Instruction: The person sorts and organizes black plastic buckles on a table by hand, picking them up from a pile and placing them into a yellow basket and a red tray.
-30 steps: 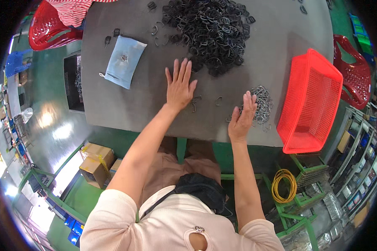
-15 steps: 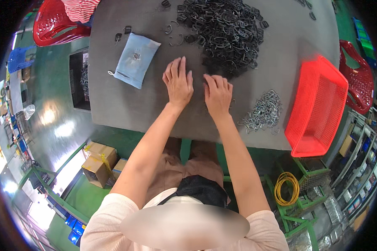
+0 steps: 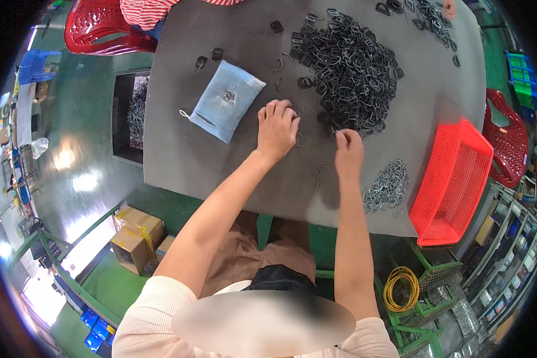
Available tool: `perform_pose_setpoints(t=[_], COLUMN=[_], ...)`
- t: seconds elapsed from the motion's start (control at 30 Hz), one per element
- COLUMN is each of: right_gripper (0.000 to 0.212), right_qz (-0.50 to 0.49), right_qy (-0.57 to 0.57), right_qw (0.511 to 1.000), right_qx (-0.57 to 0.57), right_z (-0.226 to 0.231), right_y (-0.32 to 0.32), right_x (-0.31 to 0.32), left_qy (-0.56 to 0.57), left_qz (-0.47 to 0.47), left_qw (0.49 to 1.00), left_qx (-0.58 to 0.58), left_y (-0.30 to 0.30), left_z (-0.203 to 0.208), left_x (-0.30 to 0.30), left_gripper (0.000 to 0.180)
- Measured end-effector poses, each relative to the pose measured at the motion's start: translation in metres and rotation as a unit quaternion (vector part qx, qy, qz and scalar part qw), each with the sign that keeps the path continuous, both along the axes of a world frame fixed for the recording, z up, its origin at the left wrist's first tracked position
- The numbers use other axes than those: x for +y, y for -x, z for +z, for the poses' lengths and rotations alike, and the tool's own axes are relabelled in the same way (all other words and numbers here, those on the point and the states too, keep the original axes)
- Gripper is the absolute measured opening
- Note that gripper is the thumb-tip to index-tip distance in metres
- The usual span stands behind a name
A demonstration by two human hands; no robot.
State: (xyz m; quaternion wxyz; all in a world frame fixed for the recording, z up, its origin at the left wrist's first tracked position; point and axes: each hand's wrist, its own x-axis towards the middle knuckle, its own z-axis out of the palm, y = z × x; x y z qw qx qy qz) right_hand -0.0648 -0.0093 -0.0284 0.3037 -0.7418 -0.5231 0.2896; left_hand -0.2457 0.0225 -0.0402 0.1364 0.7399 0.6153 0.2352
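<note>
My left hand (image 3: 277, 132) rests on the grey table (image 3: 244, 170) with its fingers curled down, right of a light-blue cloth pouch (image 3: 224, 101). Whatever its fingertips hold, if anything, is hidden. A loose wire hook (image 3: 299, 139) lies by its thumb. At the near edge of a big heap of black buckles with wire hooks (image 3: 349, 71), my right hand (image 3: 349, 152) has its fingers bent together, slightly blurred; their contents cannot be made out. A few loose hooks (image 3: 321, 174) lie left of its wrist. Beyond it to the right sits a pile of silver wire hooks (image 3: 386, 188).
A red plastic basket (image 3: 450, 185) stands at the right table edge. More buckles and hooks (image 3: 432, 21) lie far right, beside another person's fingers (image 3: 450, 8). A striped sleeve (image 3: 146, 12) shows far left near a red chair (image 3: 101, 30). A dark crate (image 3: 122, 116) sits left of the table.
My view has shifted, so the table appears lower and further right. My right hand has moved apart from my left, and its fingers have closed. The left fingers have curled in more.
</note>
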Motion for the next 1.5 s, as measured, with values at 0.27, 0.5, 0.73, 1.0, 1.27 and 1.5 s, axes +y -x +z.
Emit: perform_pose_setpoints(t=[0.27,0.5,0.73,1.0,1.27,1.5], right_gripper=[0.011,0.014,0.017,0.023,0.032,0.035], right_qz=[-0.129,-0.1,-0.057,-0.02,-0.134,-0.192], right_qy=[0.108,0.061,0.136,-0.006,-0.11,-0.102], right_qw=[0.945,0.963,0.96,0.998,0.96,0.95], right_qx=[0.279,0.242,0.236,-0.057,-0.22,-0.225], right_z=[0.025,0.024,0.04,0.043,0.011,-0.013], right_y=[0.001,-0.01,-0.016,-0.061,-0.149,-0.167], right_x=[0.01,0.004,-0.019,-0.055,-0.119,-0.168], left_qy=[0.002,0.072,0.14,0.091,0.156,0.12], left_qz=[0.012,0.009,0.016,-0.012,-0.224,-0.275], left_qw=[0.983,0.989,0.979,0.996,0.962,0.954], left_qx=[0.185,0.13,0.147,-0.019,0.019,-0.013], left_y=[0.024,0.021,0.016,0.026,-0.049,-0.109], left_z=[-0.008,-0.002,0.019,0.01,0.001,0.001], left_x=[0.046,-0.003,-0.073,-0.076,-0.125,-0.099], left_gripper=[0.064,0.072,0.069,0.063,0.069,0.068])
